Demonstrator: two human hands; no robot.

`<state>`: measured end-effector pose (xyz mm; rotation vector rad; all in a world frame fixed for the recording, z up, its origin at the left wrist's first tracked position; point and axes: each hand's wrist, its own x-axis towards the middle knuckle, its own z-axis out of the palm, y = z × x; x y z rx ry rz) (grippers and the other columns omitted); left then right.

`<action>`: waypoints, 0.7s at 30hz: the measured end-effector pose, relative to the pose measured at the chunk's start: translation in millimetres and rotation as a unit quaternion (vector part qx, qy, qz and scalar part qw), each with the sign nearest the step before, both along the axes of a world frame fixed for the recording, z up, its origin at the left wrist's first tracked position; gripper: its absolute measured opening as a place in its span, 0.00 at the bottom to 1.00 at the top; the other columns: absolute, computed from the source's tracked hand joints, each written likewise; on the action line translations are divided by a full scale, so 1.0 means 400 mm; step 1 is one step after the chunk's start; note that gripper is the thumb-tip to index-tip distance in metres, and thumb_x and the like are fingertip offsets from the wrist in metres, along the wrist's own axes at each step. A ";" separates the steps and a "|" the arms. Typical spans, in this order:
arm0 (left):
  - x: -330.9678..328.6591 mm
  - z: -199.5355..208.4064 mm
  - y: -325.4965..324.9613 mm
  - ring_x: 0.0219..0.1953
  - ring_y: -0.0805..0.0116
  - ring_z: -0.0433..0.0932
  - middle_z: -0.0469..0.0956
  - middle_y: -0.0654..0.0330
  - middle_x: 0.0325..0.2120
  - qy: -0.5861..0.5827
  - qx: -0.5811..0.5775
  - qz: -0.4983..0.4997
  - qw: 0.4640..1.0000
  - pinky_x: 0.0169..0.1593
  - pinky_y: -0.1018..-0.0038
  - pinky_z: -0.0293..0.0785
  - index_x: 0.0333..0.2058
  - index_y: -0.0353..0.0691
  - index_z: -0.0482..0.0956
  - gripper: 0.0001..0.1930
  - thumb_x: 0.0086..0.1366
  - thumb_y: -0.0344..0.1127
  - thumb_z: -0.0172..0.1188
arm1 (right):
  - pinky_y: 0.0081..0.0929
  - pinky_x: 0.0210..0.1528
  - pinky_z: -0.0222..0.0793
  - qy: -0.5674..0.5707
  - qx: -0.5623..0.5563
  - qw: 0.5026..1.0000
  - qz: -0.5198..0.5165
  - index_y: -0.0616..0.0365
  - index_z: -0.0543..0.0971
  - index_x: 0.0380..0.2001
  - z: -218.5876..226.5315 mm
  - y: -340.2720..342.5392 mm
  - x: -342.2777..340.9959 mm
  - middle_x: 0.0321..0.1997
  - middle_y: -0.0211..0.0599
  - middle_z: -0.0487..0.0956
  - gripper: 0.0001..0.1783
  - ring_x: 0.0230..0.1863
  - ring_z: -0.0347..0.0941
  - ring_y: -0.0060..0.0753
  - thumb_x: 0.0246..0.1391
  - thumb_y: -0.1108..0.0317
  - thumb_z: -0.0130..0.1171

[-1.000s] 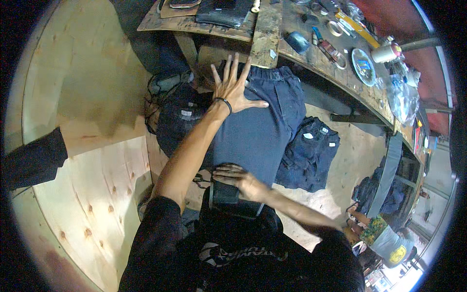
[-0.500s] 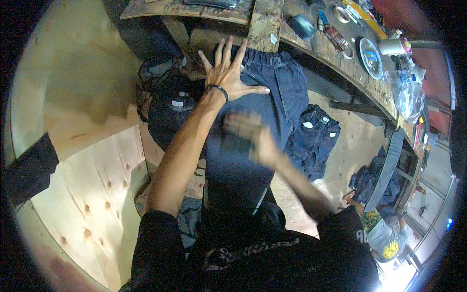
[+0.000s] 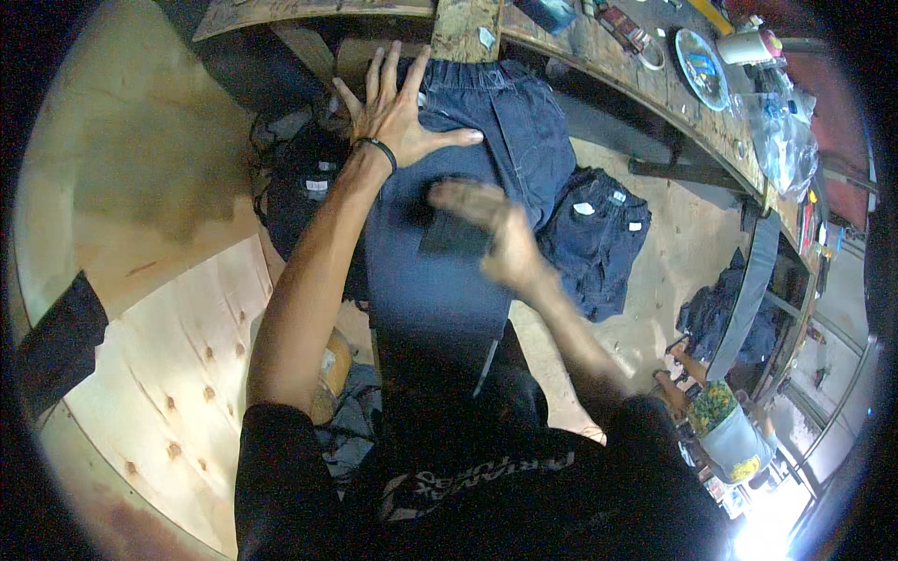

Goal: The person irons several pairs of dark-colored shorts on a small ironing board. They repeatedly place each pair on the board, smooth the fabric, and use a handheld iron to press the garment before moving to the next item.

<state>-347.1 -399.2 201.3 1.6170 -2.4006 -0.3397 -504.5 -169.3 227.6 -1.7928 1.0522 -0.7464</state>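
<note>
Plywood panels point(image 3: 140, 140) fill your left side, and a worn wooden counter point(image 3: 669, 107) runs across the top and down the right. Your black shirt point(image 3: 510, 528) covers the lower middle, with pale printed lettering slanted across the chest and half lost in shadow. Ahead of it, the dark blue garment point(image 3: 440, 290) lies lengthwise beneath your hands, its gathered waistband near the plank at the counter's edge. A second dark garment point(image 3: 599, 257), to its right, bears small white labels point(image 3: 584, 208), their print too small to read. At far right, another person wears a grey shirt point(image 3: 734, 444) with a yellow emblem point(image 3: 745, 467). Your left hand point(image 3: 393, 122) is spread wide and flat on the garment, gripping nothing. Your right hand point(image 3: 496, 229) is blurred over the garment's middle; you cannot tell how far its fingers are closed or whether they hold something, as a darker patch shows beneath them. On the counter sit a pale plate point(image 3: 683, 58) and a white spool point(image 3: 746, 47). Smaller yet, a plain black wristband point(image 3: 379, 148) circles your left wrist
</note>
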 end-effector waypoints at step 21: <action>0.003 -0.022 0.001 0.84 0.42 0.37 0.44 0.46 0.83 0.068 -0.004 -0.008 0.998 0.75 0.19 0.31 0.81 0.56 0.54 0.79 0.33 0.93 0.67 | 0.50 0.77 0.65 0.061 0.181 0.980 0.052 0.58 0.82 0.65 0.116 0.061 0.094 0.69 0.52 0.80 0.38 0.71 0.75 0.56 0.44 0.76 0.69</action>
